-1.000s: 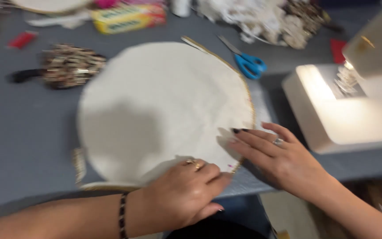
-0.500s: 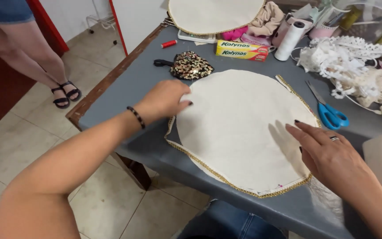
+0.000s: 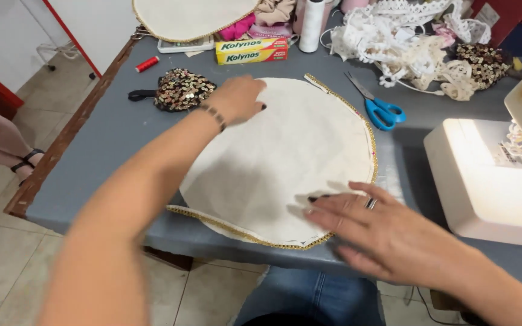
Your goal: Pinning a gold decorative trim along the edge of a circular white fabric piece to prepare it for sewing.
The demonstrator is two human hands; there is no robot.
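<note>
Two bare hands lie flat on a large round piece of cream fabric edged with gold sequin trim (image 3: 279, 157), which is spread across the middle of the grey surface (image 3: 110, 139) and reaches its near edge. The left hand (image 3: 240, 99), a beaded bracelet on its wrist, rests palm down on the far left part of the round, its fingers (image 3: 255, 105) loosely curled against the cloth and gripping nothing. The right hand (image 3: 382, 232), a ring on one finger, presses on the near right part of the round close to the near edge, its fingers (image 3: 333, 199) spread wide and flat, holding nothing. Just beside the left hand, toward the left edge of the surface, lies a small dark pad covered in gold sequins with a black strap (image 3: 179, 90). Farther back sit a small red spool of thread (image 3: 147, 64), a yellow rectangular carton (image 3: 252, 51), a tall white cone of thread (image 3: 312, 24) and, at the far edge, a second cream round with gold trim (image 3: 191, 18). A pair of blue-handled scissors (image 3: 376, 105) lies just beyond the right rim of the fabric round, and a heap of white lace trim (image 3: 406, 45) fills the far right corner next to another sequinned piece (image 3: 484, 60). A white sewing machine (image 3: 490, 181) with its lamp lit stands at the right edge. On the tiled floor past the left edge, another person's sandalled foot (image 3: 25, 160) shows.
</note>
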